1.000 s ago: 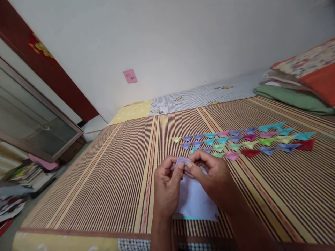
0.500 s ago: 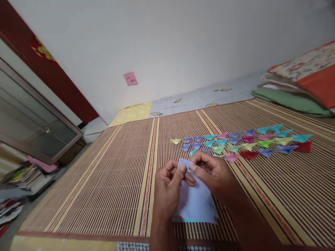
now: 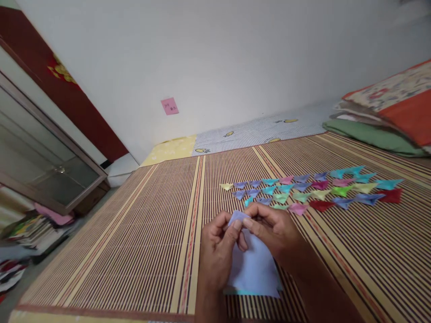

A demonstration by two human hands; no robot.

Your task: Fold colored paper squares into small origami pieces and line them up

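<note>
A small piece of folded lilac paper (image 3: 237, 217) is pinched between both hands. My left hand (image 3: 217, 246) grips its left side, the thumb lying over the front. From the right, my right hand (image 3: 274, 226) holds the other edge between thumb and fingers. Beneath the hands lies a stack of lilac paper sheets (image 3: 254, 267) on the striped mat, with a turquoise edge showing at its bottom. Just beyond the hands stand rows of small folded paper shapes (image 3: 303, 196) in blue, pink, green, yellow and red.
The striped mat (image 3: 134, 233) covers a bed against a white wall, where a pink note (image 3: 169, 106) hangs. Folded bedding (image 3: 377, 134) is piled at the far right. At the left are a glass-panelled door (image 3: 43, 157) and a stack of books (image 3: 30, 231).
The view has tilted slightly, so everything sits a little lower. Both hands keep hold of the folded paper, and the right thumb has shifted slightly on it.
</note>
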